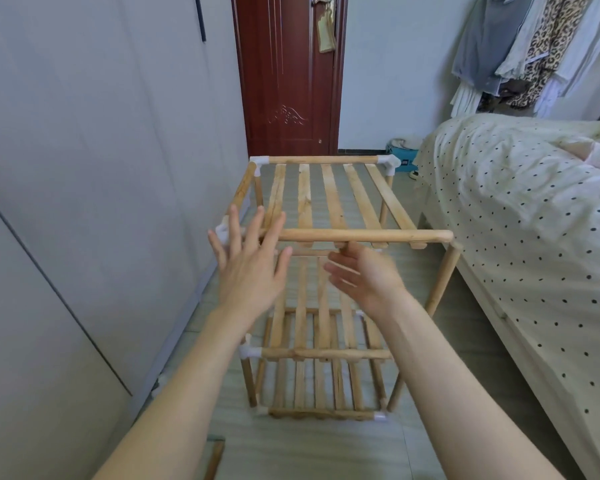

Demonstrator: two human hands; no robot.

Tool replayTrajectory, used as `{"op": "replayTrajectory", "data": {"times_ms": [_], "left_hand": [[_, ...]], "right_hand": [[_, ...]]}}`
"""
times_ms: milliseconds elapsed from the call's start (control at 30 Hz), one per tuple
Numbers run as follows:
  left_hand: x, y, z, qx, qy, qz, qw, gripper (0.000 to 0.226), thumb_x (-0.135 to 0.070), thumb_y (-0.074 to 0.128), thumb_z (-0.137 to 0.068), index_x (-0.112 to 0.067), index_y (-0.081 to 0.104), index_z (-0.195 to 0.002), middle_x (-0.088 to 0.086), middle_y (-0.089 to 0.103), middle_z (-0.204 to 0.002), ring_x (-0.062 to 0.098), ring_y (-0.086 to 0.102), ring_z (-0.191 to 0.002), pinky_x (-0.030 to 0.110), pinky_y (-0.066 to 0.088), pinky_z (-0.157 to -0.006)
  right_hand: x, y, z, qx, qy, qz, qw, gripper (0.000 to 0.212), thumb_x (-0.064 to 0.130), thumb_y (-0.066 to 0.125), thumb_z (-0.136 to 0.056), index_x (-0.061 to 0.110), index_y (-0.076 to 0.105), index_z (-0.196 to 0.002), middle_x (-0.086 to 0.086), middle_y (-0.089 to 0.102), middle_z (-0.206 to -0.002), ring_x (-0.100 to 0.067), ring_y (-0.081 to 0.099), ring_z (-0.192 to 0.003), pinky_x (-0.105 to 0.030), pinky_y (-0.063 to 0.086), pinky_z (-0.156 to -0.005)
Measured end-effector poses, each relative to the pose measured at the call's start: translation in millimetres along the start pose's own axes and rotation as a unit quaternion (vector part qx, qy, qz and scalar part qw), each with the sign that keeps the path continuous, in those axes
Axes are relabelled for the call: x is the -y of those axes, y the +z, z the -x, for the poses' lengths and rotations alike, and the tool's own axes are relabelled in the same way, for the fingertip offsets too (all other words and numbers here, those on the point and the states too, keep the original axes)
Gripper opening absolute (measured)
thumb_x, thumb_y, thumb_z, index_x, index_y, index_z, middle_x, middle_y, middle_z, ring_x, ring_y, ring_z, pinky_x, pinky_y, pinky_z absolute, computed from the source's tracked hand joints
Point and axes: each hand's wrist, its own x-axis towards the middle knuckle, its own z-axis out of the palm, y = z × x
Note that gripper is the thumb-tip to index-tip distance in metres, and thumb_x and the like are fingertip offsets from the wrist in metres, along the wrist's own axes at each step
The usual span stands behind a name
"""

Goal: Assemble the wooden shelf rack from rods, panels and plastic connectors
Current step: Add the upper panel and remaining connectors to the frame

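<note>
The wooden shelf rack (329, 199) stands upright on the floor before me, with several slatted tiers joined by white plastic connectors (259, 163). The top tier's front rod (361, 236) ends bare at the near right corner, with no connector on it. My left hand (250, 261) hovers with straight, spread fingers just over the left end of that rod, near the front-left connector (222, 232). My right hand (364, 271) is open and blurred just below the rod's middle, holding nothing.
A grey wardrobe wall (84, 168) runs along the left. A bed with a dotted cover (520, 209) is close on the right. A dark red door (288, 81) is behind the rack. A loose wooden rod (214, 459) lies on the floor at the bottom.
</note>
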Motion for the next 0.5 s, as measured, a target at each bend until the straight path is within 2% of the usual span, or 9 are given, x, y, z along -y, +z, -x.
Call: {"op": "replayTrajectory", "data": {"times_ms": [67, 100, 200, 267, 300, 367, 433, 500], "left_hand": [[6, 2, -6, 0.002, -0.011, -0.008, 1.0, 0.057, -0.051, 0.015, -0.097, -0.035, 0.003, -0.15, -0.001, -0.002, -0.159, 0.026, -0.025, -0.141, 0.054, -0.02, -0.108], [7, 2, -8, 0.003, -0.02, -0.01, 1.0, 0.058, -0.053, 0.014, -0.096, -0.035, 0.002, -0.15, 0.0, -0.003, -0.159, 0.026, -0.026, -0.141, 0.053, -0.022, -0.108], [1, 7, -8, -0.013, -0.055, 0.007, 0.998, 0.06, -0.049, 0.022, -0.097, -0.029, 0.002, -0.151, 0.005, -0.009, -0.158, 0.029, -0.026, -0.14, 0.051, -0.021, -0.109], [-8, 11, -4, -0.033, -0.046, 0.012, 0.998, 0.063, -0.044, 0.03, -0.097, -0.027, 0.002, -0.151, 0.009, -0.01, -0.158, 0.032, -0.024, -0.141, 0.053, -0.017, -0.111], [-14, 14, 0, -0.038, -0.023, 0.012, 0.999, 0.065, -0.042, 0.034, -0.096, -0.028, 0.0, -0.151, 0.011, -0.011, -0.158, 0.032, -0.024, -0.141, 0.055, -0.016, -0.111], [-25, 21, 6, -0.035, 0.039, 0.008, 0.999, 0.071, -0.039, 0.039, -0.095, -0.032, -0.008, -0.148, 0.01, -0.016, -0.157, 0.032, -0.026, -0.14, 0.057, -0.016, -0.11], [-35, 27, 9, -0.021, 0.086, -0.002, 0.996, 0.076, -0.039, 0.041, -0.094, -0.036, -0.016, -0.144, 0.008, -0.025, -0.154, 0.032, -0.033, -0.137, 0.056, -0.018, -0.11], [-37, 30, 7, -0.005, 0.099, -0.009, 0.995, 0.081, -0.042, 0.041, -0.094, -0.038, -0.025, -0.141, 0.008, -0.033, -0.151, 0.031, -0.039, -0.134, 0.055, -0.019, -0.109]], "right_hand": [[10, -18, 3, -0.102, -0.098, 0.118, 0.983, 0.027, 0.017, 0.041, -0.097, 0.008, 0.062, -0.083, -0.007, 0.069, -0.085, -0.019, 0.063, -0.073, -0.032, 0.051, -0.07], [14, -28, 3, -0.156, -0.156, 0.187, 0.957, 0.031, 0.02, 0.04, -0.097, 0.01, 0.063, -0.08, -0.008, 0.07, -0.085, -0.02, 0.063, -0.075, -0.034, 0.051, -0.074], [24, -58, 3, -0.294, -0.319, 0.341, 0.834, 0.024, 0.024, 0.044, -0.096, 0.011, 0.063, -0.097, -0.009, 0.066, -0.1, -0.024, 0.056, -0.092, -0.036, 0.043, -0.081], [27, -77, -4, -0.313, -0.359, 0.399, 0.784, 0.026, 0.023, 0.048, -0.094, 0.012, 0.058, -0.115, -0.009, 0.057, -0.118, -0.027, 0.047, -0.111, -0.039, 0.035, -0.091], [27, -86, -7, -0.288, -0.342, 0.424, 0.787, 0.033, 0.025, 0.05, -0.094, 0.013, 0.053, -0.124, -0.008, 0.053, -0.125, -0.028, 0.044, -0.119, -0.041, 0.033, -0.097], [22, -99, -12, -0.203, -0.286, 0.42, 0.837, 0.041, 0.025, 0.05, -0.095, 0.011, 0.045, -0.133, -0.006, 0.054, -0.126, -0.025, 0.048, -0.12, -0.036, 0.038, -0.097], [14, -105, -15, -0.156, -0.271, 0.392, 0.865, 0.035, 0.019, 0.049, -0.096, 0.012, 0.048, -0.13, 0.003, 0.059, -0.102, -0.017, 0.057, -0.099, -0.025, 0.038, -0.08], [11, -107, -15, -0.157, -0.286, 0.387, 0.863, 0.029, 0.014, 0.048, -0.095, 0.013, 0.053, -0.124, 0.006, 0.059, -0.091, -0.013, 0.057, -0.086, -0.025, 0.037, -0.075]]}}
